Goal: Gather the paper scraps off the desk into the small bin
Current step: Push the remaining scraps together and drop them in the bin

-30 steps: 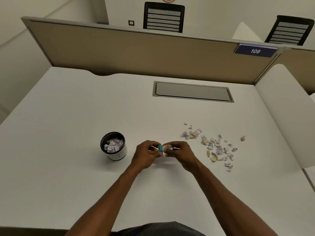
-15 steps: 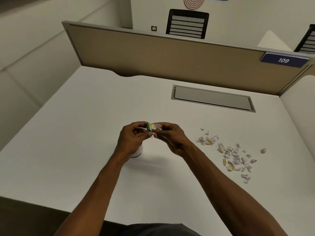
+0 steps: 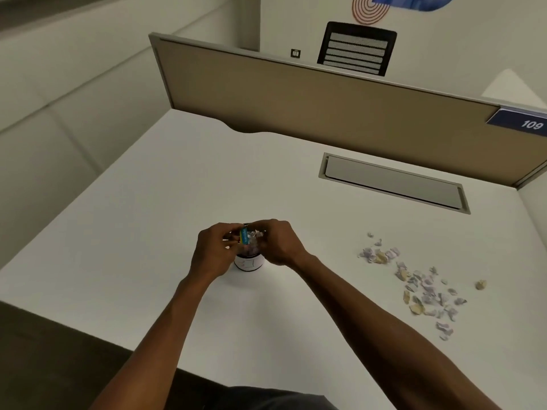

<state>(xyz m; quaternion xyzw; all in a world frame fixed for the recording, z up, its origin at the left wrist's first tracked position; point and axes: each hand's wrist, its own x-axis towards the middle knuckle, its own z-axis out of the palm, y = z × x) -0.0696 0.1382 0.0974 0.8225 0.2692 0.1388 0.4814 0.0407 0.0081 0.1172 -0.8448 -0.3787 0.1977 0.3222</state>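
Note:
The small white bin (image 3: 249, 264) with a dark rim stands on the white desk (image 3: 148, 232), mostly hidden under my hands. My left hand (image 3: 214, 253) pinches a small blue and yellow tool (image 3: 243, 235) just above the bin's mouth. My right hand (image 3: 276, 242) is closed next to it, with white paper bits (image 3: 255, 234) showing between the two hands. More scraps show inside the bin. A loose spread of pale paper scraps (image 3: 420, 287) lies on the desk well to the right of both hands.
A tan partition (image 3: 310, 96) with a blue "109" sign (image 3: 524, 122) closes the far side. A grey cable flap (image 3: 393, 183) is set into the desk behind the scraps. The desk's front edge runs across the lower left.
Both hands have moved left from beside the scrap pile with the tool and paper bits and now hover over the bin. The view has swung left.

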